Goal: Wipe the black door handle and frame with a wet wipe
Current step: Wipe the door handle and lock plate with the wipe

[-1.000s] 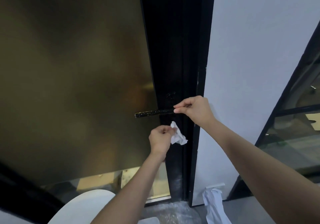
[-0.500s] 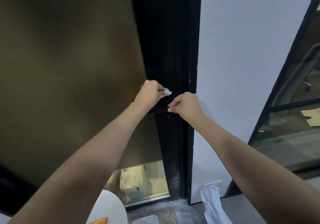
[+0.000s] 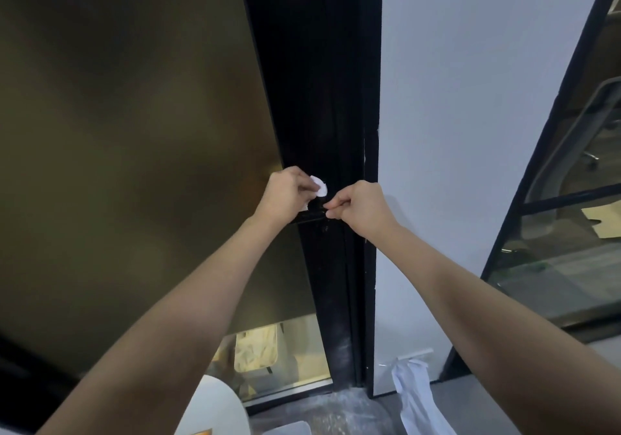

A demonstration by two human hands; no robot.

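Observation:
The black door frame [image 3: 316, 98] runs top to bottom through the middle of the head view. Its black handle [image 3: 314, 216] sticks out to the left, mostly hidden under my hands. My left hand [image 3: 285, 196] is closed on a crumpled white wet wipe [image 3: 319, 187] and presses it on the handle. At the handle's base by the frame, my right hand [image 3: 361, 207] pinches the handle with fingers shut around it.
Frosted brownish glass [image 3: 134, 132] fills the door at left. A white wall panel [image 3: 470, 132] stands right of the frame, then a black-framed glass partition [image 3: 571, 233]. White torn paper [image 3: 416, 397] hangs near the floor; a white round object [image 3: 215, 411] sits at bottom left.
My left hand rose from below the handle up onto it with the wipe and now covers it. My right hand kept its pinch at the handle's base.

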